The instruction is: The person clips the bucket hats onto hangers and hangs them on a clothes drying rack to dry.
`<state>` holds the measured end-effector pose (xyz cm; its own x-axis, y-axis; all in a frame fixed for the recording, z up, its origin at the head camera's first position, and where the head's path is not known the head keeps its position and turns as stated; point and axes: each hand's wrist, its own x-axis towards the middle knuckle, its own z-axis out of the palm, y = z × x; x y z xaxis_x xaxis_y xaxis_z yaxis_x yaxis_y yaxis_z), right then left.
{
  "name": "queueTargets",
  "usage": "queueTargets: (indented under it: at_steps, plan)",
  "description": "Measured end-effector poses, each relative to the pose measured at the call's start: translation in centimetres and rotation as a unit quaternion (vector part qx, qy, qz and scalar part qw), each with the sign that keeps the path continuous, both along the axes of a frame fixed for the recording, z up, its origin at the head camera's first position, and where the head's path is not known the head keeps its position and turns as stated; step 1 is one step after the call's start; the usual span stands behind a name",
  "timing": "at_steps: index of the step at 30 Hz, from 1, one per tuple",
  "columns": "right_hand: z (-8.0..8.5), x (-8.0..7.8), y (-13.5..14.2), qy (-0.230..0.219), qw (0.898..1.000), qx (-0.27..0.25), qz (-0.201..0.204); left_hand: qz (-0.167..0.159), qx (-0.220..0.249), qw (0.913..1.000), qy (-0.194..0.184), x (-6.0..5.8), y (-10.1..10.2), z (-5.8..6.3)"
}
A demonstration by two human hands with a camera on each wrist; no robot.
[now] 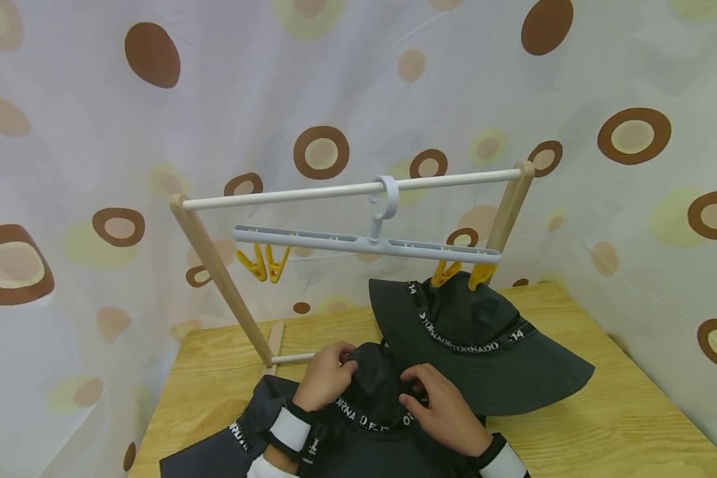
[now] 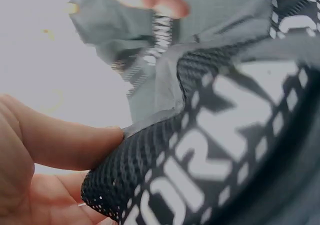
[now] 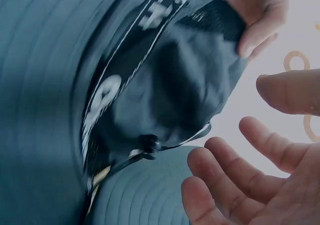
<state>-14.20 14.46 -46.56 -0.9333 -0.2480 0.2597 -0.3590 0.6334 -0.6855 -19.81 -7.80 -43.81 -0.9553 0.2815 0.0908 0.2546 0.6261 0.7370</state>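
A dark bucket hat with white-lettered trim is between the hands, its crown facing up. My left hand pinches its crown on the left side; up close in the left wrist view, thumb and fingers grip the black mesh part beside the lettered band. At the crown's right side is my right hand, its fingers spread and loosely bent with nothing between them in the right wrist view. A cord with a small black toggle lies along the hat. Behind it, another dark bucket hat hangs from yellow clips.
A grey-white clip hanger hooks over the white bar of a wooden-legged rack. Two more yellow clips dangle at its left end. A third dark hat lies on the wooden table at front left.
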Motion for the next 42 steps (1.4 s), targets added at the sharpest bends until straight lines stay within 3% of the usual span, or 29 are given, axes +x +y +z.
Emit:
queueTargets:
  at_steps: [13,17,23,28,35,42]
  plan:
    - [-0.1,0.0,-0.5,0.054,0.998,-0.014,0.003,0.03,-0.031,0.9965,0.072,3.6,-2.9,5.6]
    - [0.6,0.3,-0.6,0.082,0.997,-0.016,-0.005,0.019,-0.036,0.9951,0.09,4.8,-3.2,7.0]
    - [2.7,1.1,-0.3,0.1,0.994,-0.03,-0.012,0.027,-0.005,0.9963,0.081,6.5,-3.9,8.9]
    - [4.5,1.8,0.1,0.118,0.992,-0.034,-0.013,0.024,0.02,0.9948,0.097,7.4,-4.3,9.8]
    - [6.7,2.5,0.3,0.185,0.98,-0.055,-0.039,0.006,0.034,0.9904,0.134,8.4,-4.6,10.5]
    - [9.1,3.7,0.2,0.195,0.978,-0.068,-0.034,-0.071,0.084,0.9829,0.148,9.2,-4.2,10.6]
